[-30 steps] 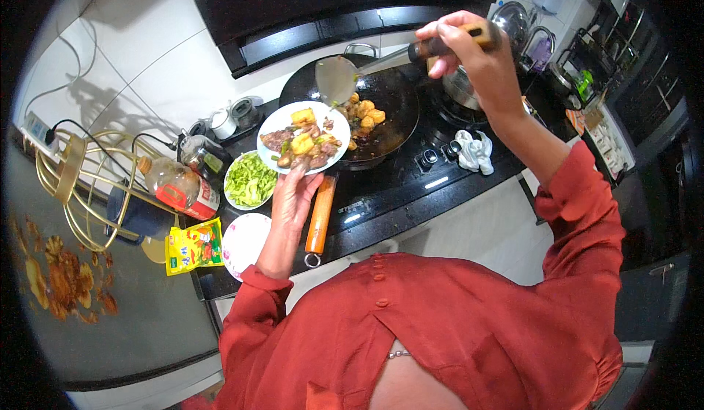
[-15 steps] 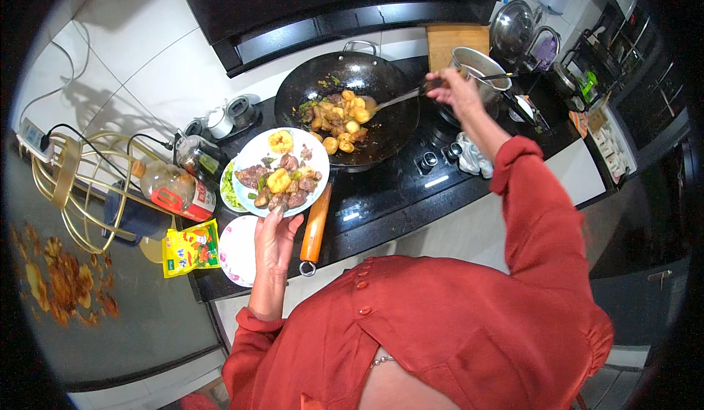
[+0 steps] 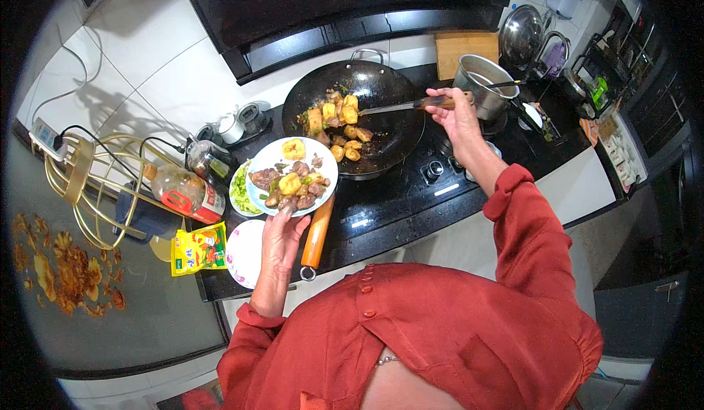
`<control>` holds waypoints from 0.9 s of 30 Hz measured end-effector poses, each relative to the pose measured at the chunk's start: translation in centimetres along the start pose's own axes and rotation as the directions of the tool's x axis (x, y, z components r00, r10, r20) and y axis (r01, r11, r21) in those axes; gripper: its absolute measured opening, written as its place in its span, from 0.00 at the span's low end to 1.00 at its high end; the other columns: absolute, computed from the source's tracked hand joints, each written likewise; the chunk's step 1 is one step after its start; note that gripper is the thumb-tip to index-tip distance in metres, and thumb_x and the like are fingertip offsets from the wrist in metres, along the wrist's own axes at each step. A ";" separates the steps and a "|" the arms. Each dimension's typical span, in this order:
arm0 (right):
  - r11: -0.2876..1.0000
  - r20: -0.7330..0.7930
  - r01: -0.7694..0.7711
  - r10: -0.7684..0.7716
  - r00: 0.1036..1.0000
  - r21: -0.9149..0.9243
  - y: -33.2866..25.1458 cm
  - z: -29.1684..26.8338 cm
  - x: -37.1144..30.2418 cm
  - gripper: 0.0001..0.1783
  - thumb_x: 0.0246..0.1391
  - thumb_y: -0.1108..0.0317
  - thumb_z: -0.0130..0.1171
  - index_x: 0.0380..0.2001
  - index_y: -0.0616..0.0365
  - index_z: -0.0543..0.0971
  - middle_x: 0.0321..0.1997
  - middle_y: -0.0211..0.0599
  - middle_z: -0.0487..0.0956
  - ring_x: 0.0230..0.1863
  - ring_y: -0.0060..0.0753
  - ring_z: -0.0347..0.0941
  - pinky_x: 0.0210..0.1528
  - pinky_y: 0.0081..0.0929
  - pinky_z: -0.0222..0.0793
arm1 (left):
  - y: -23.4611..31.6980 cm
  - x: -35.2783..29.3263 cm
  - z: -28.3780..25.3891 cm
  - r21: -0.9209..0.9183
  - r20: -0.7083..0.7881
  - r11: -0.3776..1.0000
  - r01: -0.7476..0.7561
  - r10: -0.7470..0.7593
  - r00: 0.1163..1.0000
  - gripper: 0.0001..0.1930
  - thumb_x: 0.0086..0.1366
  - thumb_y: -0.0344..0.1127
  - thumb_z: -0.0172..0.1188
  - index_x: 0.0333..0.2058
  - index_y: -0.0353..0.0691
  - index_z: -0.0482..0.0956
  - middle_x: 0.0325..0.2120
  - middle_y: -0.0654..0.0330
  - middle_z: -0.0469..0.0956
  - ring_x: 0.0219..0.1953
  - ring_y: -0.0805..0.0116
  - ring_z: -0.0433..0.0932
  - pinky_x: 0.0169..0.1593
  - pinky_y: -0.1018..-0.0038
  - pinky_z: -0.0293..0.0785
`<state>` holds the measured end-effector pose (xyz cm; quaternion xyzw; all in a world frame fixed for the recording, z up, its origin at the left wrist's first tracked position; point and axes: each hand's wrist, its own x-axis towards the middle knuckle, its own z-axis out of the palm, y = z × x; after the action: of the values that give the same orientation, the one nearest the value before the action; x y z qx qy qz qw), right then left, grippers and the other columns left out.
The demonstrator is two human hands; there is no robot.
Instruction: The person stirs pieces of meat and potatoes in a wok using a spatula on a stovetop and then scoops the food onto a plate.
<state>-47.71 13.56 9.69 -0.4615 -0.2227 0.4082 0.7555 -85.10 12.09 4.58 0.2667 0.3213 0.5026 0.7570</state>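
Observation:
My left hand [image 3: 281, 243] grips a white plate [image 3: 265, 158] from below at its near edge. Chunks of browned meat [image 3: 262, 178], yellow potato-like pieces [image 3: 293, 148] and bits of green lie on it. The plate is held beside the near left rim of a black wok [image 3: 400, 135]. In my right hand [image 3: 460, 122] is the brown handle of a metal spatula [image 3: 389, 108]. Its blade, hidden under food [image 3: 334, 111], is over the left part of the wok. More pieces lie on the wok's bottom near the middle.
The wok's orange handle [image 3: 317, 235] points toward me. Left of it are a floral plate [image 3: 244, 252], chopped greens [image 3: 240, 190], a yellow packet [image 3: 199, 249] and an oil bottle [image 3: 185, 192]. A steel pot [image 3: 484, 91] stands right of the wok, before a wooden board [image 3: 466, 49].
My right hand has moved left and slightly down. The spatula has pushed food toward the wok's left side, closer to the plate. The view has shifted slightly; the left hand still holds the plate.

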 end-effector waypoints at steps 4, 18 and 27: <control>0.998 0.042 0.050 -0.048 0.998 -0.044 -3.4 0.3 -0.5 0.14 0.48 0.57 0.47 0.30 0.54 0.75 0.38 0.39 0.77 0.22 0.26 0.74 0.25 0.19 0.67 | -0.3 1.5 0.3 -0.017 0.067 1.000 0.019 -0.018 0.998 0.18 0.54 0.31 0.57 0.44 0.34 0.67 0.40 0.56 0.73 0.38 0.65 0.75 0.40 0.73 0.77; 0.939 0.468 0.220 -0.074 0.881 -0.266 -10.1 7.2 -2.9 0.09 0.49 0.60 0.53 0.28 0.52 0.75 0.37 0.43 0.77 0.19 0.22 0.72 0.24 0.15 0.70 | -1.2 6.1 1.8 -0.069 0.202 0.997 0.042 -0.027 0.979 0.17 0.54 0.30 0.57 0.42 0.33 0.67 0.37 0.54 0.73 0.34 0.63 0.76 0.40 0.70 0.77; 0.652 0.647 0.663 -0.334 0.686 -0.367 -12.8 9.7 -6.3 0.11 0.50 0.64 0.48 0.27 0.59 0.76 0.31 0.39 0.78 0.17 0.19 0.72 0.20 0.14 0.69 | -1.2 6.8 2.1 -0.093 0.244 0.992 0.081 -0.057 0.968 0.18 0.54 0.29 0.56 0.44 0.34 0.66 0.38 0.55 0.72 0.35 0.65 0.76 0.40 0.72 0.77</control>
<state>-52.98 10.35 25.79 -0.4530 -0.6553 0.1954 0.5721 -80.79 17.83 3.60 0.2755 0.2099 0.4555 0.8201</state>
